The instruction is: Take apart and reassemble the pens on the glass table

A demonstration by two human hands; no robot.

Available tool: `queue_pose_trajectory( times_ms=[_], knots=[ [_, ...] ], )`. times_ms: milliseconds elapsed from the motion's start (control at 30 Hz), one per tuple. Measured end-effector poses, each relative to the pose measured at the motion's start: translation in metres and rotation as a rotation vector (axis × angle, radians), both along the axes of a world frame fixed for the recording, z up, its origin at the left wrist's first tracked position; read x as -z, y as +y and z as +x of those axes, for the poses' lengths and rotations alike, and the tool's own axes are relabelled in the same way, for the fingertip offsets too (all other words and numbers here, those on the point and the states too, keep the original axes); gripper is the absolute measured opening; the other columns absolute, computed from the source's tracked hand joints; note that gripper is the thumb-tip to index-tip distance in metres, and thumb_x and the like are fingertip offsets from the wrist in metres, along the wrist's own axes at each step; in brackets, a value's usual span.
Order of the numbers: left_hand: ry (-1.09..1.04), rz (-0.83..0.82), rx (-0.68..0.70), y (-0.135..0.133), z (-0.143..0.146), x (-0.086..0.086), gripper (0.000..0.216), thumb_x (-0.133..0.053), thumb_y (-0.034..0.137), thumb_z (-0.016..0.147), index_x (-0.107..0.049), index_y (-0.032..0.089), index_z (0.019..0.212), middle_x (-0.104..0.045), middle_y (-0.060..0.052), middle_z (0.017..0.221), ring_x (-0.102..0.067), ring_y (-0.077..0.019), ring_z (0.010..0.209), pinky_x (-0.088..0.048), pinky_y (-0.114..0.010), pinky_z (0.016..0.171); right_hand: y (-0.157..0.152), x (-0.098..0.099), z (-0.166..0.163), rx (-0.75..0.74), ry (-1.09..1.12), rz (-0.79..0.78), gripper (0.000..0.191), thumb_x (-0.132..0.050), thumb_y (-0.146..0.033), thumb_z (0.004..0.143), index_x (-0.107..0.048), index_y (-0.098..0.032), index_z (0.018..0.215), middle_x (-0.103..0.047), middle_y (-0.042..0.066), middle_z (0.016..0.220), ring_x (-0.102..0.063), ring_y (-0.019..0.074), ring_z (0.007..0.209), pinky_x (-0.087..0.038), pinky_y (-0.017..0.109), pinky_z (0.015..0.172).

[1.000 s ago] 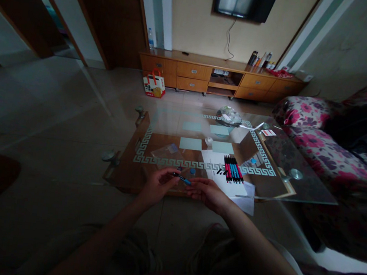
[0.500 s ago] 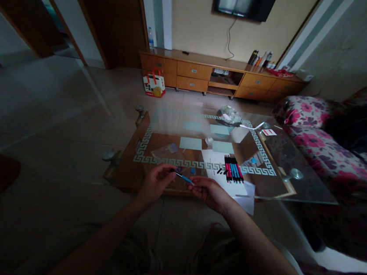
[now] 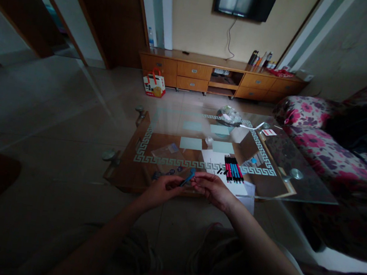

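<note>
A blue pen (image 3: 187, 177), partly black at its lower end, is held tilted above the near edge of the glass table. My left hand (image 3: 163, 191) is closed on its lower part, thumb and fingers pinched together. The fingertips of my right hand (image 3: 210, 188) are pinched at the upper blue end; any small part between them is too small to make out. Just right of my right hand, a row of pink, blue and black pens (image 3: 234, 169) lies on white paper (image 3: 212, 160). Small black pieces (image 3: 222, 172) lie beside the row.
The glass table (image 3: 310, 187) has a clear plastic bag (image 3: 167, 151), several small dark-blue round pieces (image 3: 171, 171), a white roundish item (image 3: 208, 141) and a filled plastic bag (image 3: 229, 115). A flowered sofa (image 3: 317, 130) stands right, a low cabinet (image 3: 194, 71) behind.
The pen has turned from nearly level to steeply tilted, its blue end now upward. My left hand has moved slightly right and lower, uncovering the dark-blue pieces. The right hand has shifted little.
</note>
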State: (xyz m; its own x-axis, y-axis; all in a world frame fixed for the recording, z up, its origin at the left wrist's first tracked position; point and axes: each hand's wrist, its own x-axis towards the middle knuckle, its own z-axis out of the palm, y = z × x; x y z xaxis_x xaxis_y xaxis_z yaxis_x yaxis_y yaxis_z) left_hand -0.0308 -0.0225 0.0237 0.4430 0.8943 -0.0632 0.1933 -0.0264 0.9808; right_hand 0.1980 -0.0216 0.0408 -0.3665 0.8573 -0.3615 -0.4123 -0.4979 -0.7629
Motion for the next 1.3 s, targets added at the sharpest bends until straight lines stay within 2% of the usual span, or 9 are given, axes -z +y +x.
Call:
queue_pose_trajectory(
  times_ms=[133,367,567,733,867,1033,1133,1300],
  knots=[
    [-0.031,-0.013,-0.016,-0.001,0.0,0.0,0.028,-0.067,0.038,0.082,-0.069,0.017,0.101,-0.073,-0.008,0.099,-0.067,-0.021,0.09,-0.053,-0.034,0.082,0.001,0.0,0.0,0.006,-0.016,-0.004,0.032,-0.084,-0.025,0.071,-0.07,-0.015,0.098,-0.075,0.007,0.097,-0.072,0.0137,0.082,-0.057,0.023,0.078],
    [-0.145,-0.072,-0.205,0.005,-0.002,-0.001,0.029,-0.072,0.038,0.079,-0.065,0.015,0.096,-0.073,-0.008,0.094,-0.069,-0.0186,0.084,-0.055,-0.033,0.082,0.013,-0.003,0.014,0.219,-0.097,-0.013,0.02,-0.079,-0.027,0.077,-0.069,-0.014,0.09,-0.074,0.006,0.085,-0.067,0.0096,0.067,-0.055,0.017,0.061],
    [-0.163,-0.091,-0.275,0.005,-0.001,-0.008,0.032,-0.075,0.039,0.074,-0.065,0.014,0.093,-0.073,-0.009,0.092,-0.069,-0.0198,0.085,-0.056,-0.035,0.081,0.023,-0.006,0.033,0.308,-0.084,0.06,0.031,-0.085,-0.02,0.068,-0.071,-0.016,0.095,-0.073,0.004,0.091,-0.068,0.0113,0.078,-0.055,0.019,0.068],
    [-0.148,-0.081,-0.269,0.004,-0.002,-0.007,0.031,-0.074,0.037,0.076,-0.066,0.014,0.095,-0.073,-0.01,0.095,-0.069,-0.0209,0.09,-0.054,-0.037,0.086,0.027,-0.007,0.038,0.389,-0.147,0.143,0.034,-0.086,-0.03,0.065,-0.07,-0.017,0.092,-0.072,0.003,0.085,-0.066,0.0134,0.075,-0.054,0.025,0.07],
    [-0.136,-0.071,-0.265,0.005,-0.002,-0.005,0.029,-0.074,0.036,0.075,-0.066,0.015,0.093,-0.073,-0.009,0.094,-0.069,-0.0208,0.089,-0.054,-0.036,0.086,0.028,-0.003,0.038,0.392,-0.217,0.182,0.038,-0.086,-0.032,0.063,-0.068,-0.017,0.092,-0.071,0.003,0.083,-0.066,0.0151,0.075,-0.054,0.029,0.073],
    [-0.144,-0.089,-0.237,0.006,-0.002,0.001,0.032,-0.073,0.038,0.077,-0.065,0.014,0.096,-0.073,-0.009,0.092,-0.069,-0.0192,0.083,-0.055,-0.034,0.082,0.031,0.006,0.042,0.454,-0.278,0.239,0.039,-0.084,-0.034,0.065,-0.061,-0.021,0.093,-0.069,0.0,0.079,-0.064,0.0142,0.069,-0.052,0.027,0.066],
    [-0.146,-0.103,-0.229,0.006,-0.001,0.006,0.033,-0.073,0.039,0.077,-0.065,0.014,0.096,-0.072,-0.008,0.091,-0.07,-0.0192,0.082,-0.055,-0.034,0.082,0.033,0.007,0.041,0.41,-0.31,0.224,0.035,-0.083,-0.036,0.065,-0.061,-0.019,0.087,-0.067,0.0,0.077,-0.062,0.0132,0.066,-0.051,0.026,0.064],
    [-0.126,-0.114,-0.226,0.009,0.008,0.017,0.033,-0.07,0.038,0.079,-0.066,0.014,0.1,-0.071,-0.008,0.092,-0.071,-0.0201,0.082,-0.056,-0.033,0.078,0.031,0.002,0.039,0.347,-0.303,0.192,0.041,-0.086,-0.031,0.06,-0.063,-0.018,0.091,-0.067,0.001,0.076,-0.061,0.0124,0.064,-0.05,0.026,0.062]
  ],
)
